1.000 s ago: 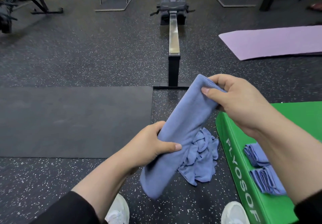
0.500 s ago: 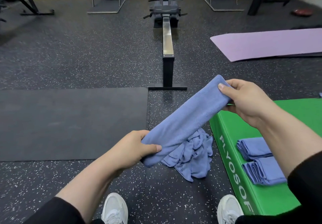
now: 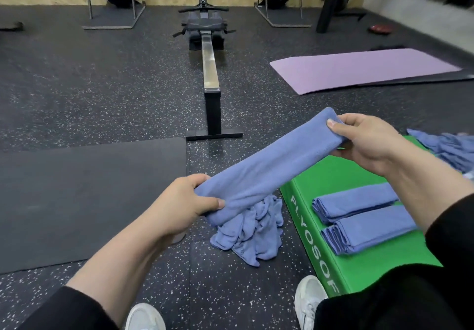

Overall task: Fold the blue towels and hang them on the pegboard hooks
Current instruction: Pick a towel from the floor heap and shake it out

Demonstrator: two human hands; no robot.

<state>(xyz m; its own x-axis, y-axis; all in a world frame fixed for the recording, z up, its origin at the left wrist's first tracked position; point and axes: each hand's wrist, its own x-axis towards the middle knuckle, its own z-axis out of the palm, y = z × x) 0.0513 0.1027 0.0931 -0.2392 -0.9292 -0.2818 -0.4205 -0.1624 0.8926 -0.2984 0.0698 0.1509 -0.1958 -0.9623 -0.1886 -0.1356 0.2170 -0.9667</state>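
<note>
Left hand (image 3: 188, 201) and right hand (image 3: 364, 139) each grip one end of the towel (image 3: 272, 168), stretching it taut to keep the fold flat.

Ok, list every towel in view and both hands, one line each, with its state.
held towel: folded into a long strip, stretched between both hands
left hand: grips its near end
right hand: grips its far end
two folded towels: side by side on the green box
crumpled towels: heaped on the floor

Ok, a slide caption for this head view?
Both hands, left and right, stretch a folded blue towel above the green plyo box bearing two folded towels.
</note>
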